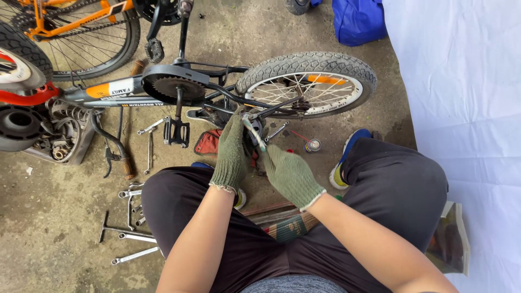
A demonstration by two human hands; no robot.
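A small bicycle (217,89) lies on the concrete floor in front of my knees, its rear wheel (309,81) to the right and its chainring and pedal (176,130) to the left. Both my hands wear green knit gloves. My left hand (230,152) reaches up to the frame near the rear hub and grips a part there. My right hand (290,173) holds a slim metal tool (254,134) whose tip points up at the same spot. What the tip touches is hidden by the left glove.
Several wrenches (130,217) lie on the floor at the lower left. An orange bicycle (70,27) stands at the top left beside a dark engine part (38,133). A small spray can (312,144) lies near my right shoe. White sheet (467,108) on the right, blue bag (358,19) above.
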